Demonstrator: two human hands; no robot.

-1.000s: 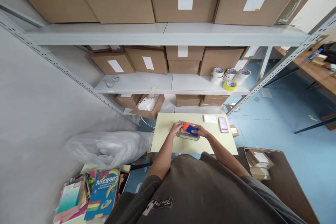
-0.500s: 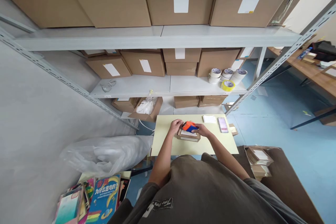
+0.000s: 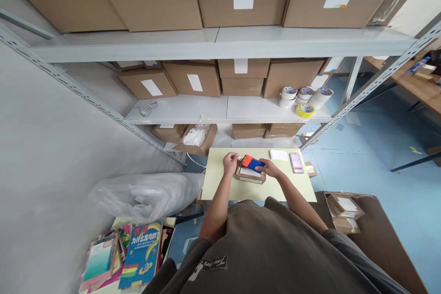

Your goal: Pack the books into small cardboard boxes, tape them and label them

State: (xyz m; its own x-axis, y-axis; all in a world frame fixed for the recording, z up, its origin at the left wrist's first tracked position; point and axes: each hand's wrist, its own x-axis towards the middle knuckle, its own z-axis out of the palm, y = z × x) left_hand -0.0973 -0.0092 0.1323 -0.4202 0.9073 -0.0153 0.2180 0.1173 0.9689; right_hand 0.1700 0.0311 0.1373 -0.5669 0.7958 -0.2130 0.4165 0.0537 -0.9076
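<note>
1. The right hand is closed around the blue part of an orange-and-blue tool, gripping it from the right side.
2. The left hand has its fingers drawn together in a pinch near the tool's orange end; whether something thin sits between the fingertips is too small to tell.
3. The tool lies between the two hands, tilted, its orange end toward the left hand. It is over a small cardboard package with a white label and hides part of the package's top. Whether the tool touches the package cannot be told.
4. The package rests on the pale yellow desk, in front of the person.
5. Beyond the right hand, at the desk's far right, are white papers and, just beside them, a blurred phone-like item.
6. Behind the desk stands a metal shelf with cardboard boxes, white tape rolls and a yellow tape roll.
7. To the left are a plastic bag and books; at the lower right, small parcels sit in a large brown box.
</note>
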